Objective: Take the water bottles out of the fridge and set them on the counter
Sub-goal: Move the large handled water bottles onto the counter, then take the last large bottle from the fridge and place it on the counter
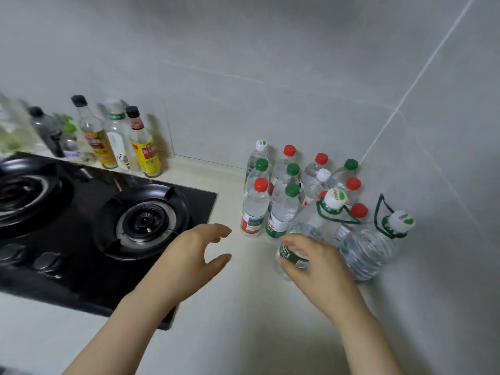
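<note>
Head view: the right hand point(319, 263) grips a big white-capped bottle point(322, 223), tilted, low over the counter point(243, 307) beside the standing bottles point(281, 209). The left hand point(194, 250) hovers with fingers spread (holding nothing). This looks like the setting-down step; next the bottle needs righting, then release.

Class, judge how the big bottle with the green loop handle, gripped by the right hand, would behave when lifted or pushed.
The big bottle looks full, so probably heavy. Its thin clear plastic may flex under the right hand. Pushed near its cap, it might tip.
</note>
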Demonstrator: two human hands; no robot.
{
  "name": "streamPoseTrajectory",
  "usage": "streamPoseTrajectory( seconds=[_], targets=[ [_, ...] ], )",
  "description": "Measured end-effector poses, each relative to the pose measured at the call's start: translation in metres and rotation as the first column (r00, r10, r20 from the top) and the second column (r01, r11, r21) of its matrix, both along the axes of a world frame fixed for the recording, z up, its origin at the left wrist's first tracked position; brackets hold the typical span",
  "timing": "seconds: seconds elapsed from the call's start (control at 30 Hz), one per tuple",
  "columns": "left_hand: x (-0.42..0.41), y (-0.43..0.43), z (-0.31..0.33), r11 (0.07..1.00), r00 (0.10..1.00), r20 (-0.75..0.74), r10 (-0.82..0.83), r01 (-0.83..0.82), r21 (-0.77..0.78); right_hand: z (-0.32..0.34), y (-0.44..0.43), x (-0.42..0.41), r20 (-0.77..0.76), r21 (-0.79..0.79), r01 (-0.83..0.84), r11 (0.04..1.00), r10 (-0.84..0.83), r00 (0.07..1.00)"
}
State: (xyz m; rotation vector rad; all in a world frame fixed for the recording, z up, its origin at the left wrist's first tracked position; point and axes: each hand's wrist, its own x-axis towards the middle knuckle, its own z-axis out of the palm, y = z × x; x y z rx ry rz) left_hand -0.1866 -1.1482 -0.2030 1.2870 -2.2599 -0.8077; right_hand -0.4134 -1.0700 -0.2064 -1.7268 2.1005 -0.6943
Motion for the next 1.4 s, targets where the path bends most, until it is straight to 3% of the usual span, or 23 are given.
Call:
streamPoseTrajectory(
  seconds=[0.33,0.63,1.2,1.4],
  targets=[
    [0.044,0.029,0.033,0.937,0.943,0.009,0.332,-0.328,-0.115,0.016,-0.045,0.044,0.036,-0.064,-0.306,0.950,0.308,0.951],
    [0.159,0.091,0.059,0.785,0.800,-0.011,0.600,-0.592,-0.183,0.057,-0.054,0.176,-0.004,-0.139,-0.591,0.794,0.597,0.803],
    [0.392,0.251,0.061,0.434,0.431,0.053,0.901,-0.886,-0.163,0.074,0.018,0.467,-0.094,-0.119,-0.915,0.386,0.913,0.398],
    [0.440,0.290,0.054,0.245,0.246,0.009,0.969,-0.960,-0.135,0.078,0.028,0.552,-0.129,-0.092,-0.978,0.189,0.971,0.200]
  ],
)
